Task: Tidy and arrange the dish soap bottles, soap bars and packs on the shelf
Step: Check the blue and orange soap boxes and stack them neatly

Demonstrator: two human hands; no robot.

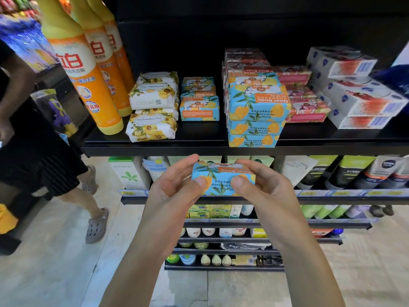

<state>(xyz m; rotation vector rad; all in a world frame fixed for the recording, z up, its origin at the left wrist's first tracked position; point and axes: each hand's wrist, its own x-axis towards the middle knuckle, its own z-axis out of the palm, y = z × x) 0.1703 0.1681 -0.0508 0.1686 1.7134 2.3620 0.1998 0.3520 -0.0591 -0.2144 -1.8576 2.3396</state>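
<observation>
Mid-task: my left hand [174, 187] and right hand [263, 187] pinch one blue goat soap bar [222, 181] at frame centre, its stack [256, 114] above awaiting it.

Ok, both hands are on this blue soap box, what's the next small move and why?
Probably lift the soap box to the shelf and set it in front of the low matching row: left hand and right hand hold it below the edge, and the matching stack stands three high.

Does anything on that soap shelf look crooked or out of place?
Yes. The blue soap stack juts over the shelf edge, its print upside down, and the floral packs are piled askew.
</observation>
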